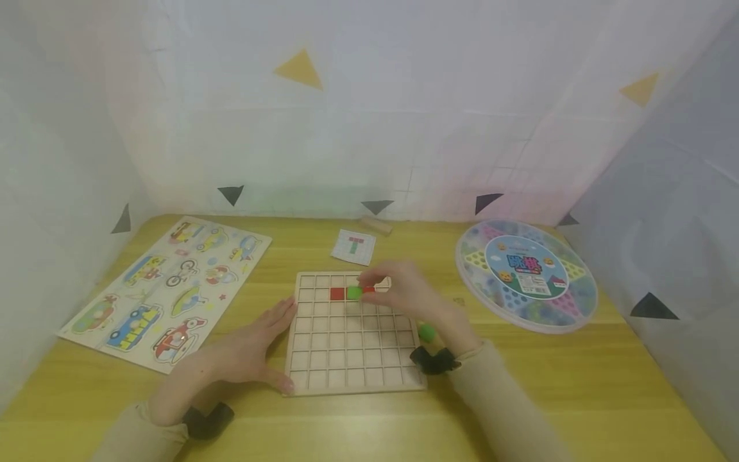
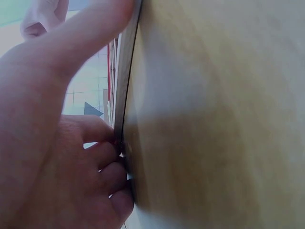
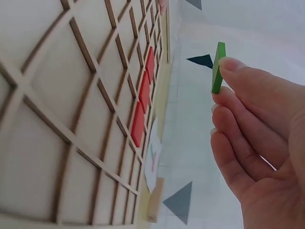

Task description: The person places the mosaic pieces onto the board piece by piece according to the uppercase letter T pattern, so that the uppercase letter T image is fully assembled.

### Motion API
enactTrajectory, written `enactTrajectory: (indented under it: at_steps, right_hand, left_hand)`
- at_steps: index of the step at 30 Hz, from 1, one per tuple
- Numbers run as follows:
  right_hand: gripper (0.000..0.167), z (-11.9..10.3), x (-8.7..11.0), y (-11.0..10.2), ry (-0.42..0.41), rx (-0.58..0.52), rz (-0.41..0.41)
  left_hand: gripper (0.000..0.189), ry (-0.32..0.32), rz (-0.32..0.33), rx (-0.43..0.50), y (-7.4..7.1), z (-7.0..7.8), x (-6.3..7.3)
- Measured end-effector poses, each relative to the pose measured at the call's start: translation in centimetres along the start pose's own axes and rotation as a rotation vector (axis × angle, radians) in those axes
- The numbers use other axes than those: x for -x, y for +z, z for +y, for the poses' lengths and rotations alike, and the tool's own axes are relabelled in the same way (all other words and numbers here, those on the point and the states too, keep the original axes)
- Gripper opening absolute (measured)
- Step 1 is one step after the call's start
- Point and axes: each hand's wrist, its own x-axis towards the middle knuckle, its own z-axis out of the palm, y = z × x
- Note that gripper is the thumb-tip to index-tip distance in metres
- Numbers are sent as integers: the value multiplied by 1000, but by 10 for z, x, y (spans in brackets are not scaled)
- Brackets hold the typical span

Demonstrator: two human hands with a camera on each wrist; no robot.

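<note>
My right hand [image 1: 401, 289] pinches a green square tile [image 3: 218, 67] between thumb and fingertips, held above the wooden grid board [image 1: 337, 360]. In the right wrist view, three red tiles [image 3: 144, 89] lie in a row in the board's cells; from the head, the hand and green tile partly cover them. My left hand [image 1: 245, 350] rests against the board's left edge, fingers higher up and thumb at the near corner. Another green piece [image 1: 427, 332] lies on the table beside the board's right edge, close to my right wrist.
Behind the board lies a card [image 1: 354, 247] with a red and green T pattern, beside a small wooden stick [image 1: 376, 224]. A vehicle picture puzzle [image 1: 167, 292] is at the left. At the right lies a round, patterned board game [image 1: 526, 276]. Draped walls enclose the wooden table [image 1: 358, 427].
</note>
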Motion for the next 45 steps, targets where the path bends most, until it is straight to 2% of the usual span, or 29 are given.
enactTrajectory:
  at_steps: [3,9,22,33,45]
  right_hand:
    - [28,2,1,4,-22,-34,9]
    - [27,5,1,8,-22,-17,19]
    - [26,10,-1,20,119,-83,-36]
    - [25,15,-1,24,225,-73,-103]
    - [28,22,-2,28,190,-94,-104]
  left_hand:
    - [131,11,-1,4,1,1,-1]
    - [133,3,0,14,3,-3,-2]
    - [134,-11,-6,-4,4,-6,-2]
    - [134,-7,-8,2,4,-6,-2]
    - [134,-9,-7,13,4,-7,-3]
